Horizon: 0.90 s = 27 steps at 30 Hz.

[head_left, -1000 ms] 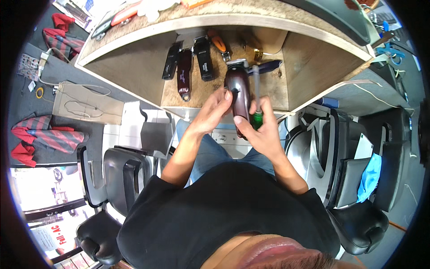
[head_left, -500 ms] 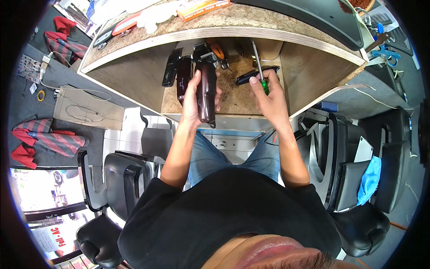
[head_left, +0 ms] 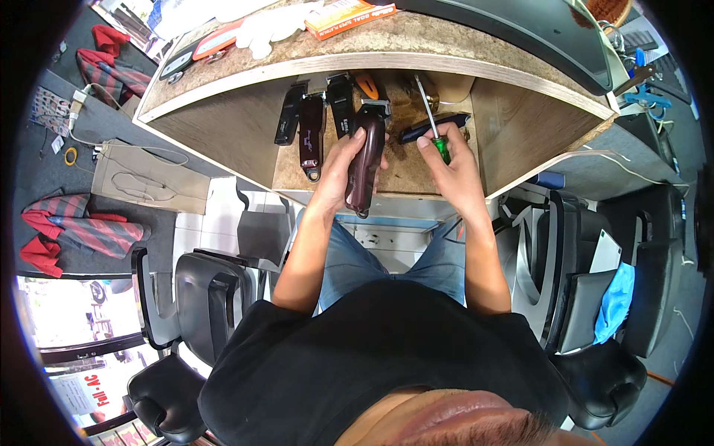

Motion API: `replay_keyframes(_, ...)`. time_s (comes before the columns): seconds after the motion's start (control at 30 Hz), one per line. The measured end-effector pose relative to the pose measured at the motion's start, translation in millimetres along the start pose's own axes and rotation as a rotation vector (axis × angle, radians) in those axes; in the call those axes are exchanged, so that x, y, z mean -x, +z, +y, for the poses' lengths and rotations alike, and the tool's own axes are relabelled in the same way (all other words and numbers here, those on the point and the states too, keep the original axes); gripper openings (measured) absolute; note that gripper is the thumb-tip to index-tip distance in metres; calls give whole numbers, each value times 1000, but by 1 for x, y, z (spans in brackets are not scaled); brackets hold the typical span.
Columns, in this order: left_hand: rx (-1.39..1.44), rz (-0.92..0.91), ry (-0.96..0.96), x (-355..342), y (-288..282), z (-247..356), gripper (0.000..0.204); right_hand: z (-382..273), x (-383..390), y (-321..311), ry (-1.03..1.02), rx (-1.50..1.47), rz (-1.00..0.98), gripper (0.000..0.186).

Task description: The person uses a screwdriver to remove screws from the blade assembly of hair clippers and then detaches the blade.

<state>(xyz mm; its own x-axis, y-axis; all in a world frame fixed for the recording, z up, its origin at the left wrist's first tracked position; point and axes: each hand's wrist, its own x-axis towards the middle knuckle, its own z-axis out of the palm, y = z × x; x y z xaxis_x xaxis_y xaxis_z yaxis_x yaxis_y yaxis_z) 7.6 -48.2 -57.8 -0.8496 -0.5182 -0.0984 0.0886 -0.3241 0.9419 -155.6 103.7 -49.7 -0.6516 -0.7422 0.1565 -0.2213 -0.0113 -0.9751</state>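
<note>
My left hand is wrapped round a dark maroon hair clipper, held at the front of an open wooden shelf with its blade end pointing away from me. In my right hand a screwdriver with a green handle is gripped, its metal shaft pointing up and away. Behind the held clipper, a black clipper lies on the shelf floor. To its left are a second maroon clipper and another black clipper. Beyond my right fingers lies a dark elongated tool, partly covered by the hand.
The shelf's wooden top overhangs the compartment and bears an orange-and-white box, white crumpled material and a large black panel. Black chairs stand on both sides. A red-and-grey cloth lies at left.
My left hand has moved right with the maroon clipper, its blade end now tilted rightward. The clippers lying behind it show more fully. My right hand still holds the screwdriver.
</note>
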Motion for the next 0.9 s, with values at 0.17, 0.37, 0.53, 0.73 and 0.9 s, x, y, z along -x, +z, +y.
replay_keyframes(0.17,-36,12,1,-1,1,0,60,-3,1,-2,3,17,-10,22)
replay_keyframes(0.37,-7,21,-14,3,5,4,56,-4,2,-2,18,14,-26,20)
replay_keyframes(0.53,-5,25,-9,3,7,6,56,-5,2,-2,19,20,-26,19)
replay_keyframes(0.73,-46,29,8,3,6,3,57,-7,2,-2,25,5,-35,19)
replay_keyframes(0.9,-95,-42,-1,1,-3,-2,61,-7,3,-2,32,23,-46,19)
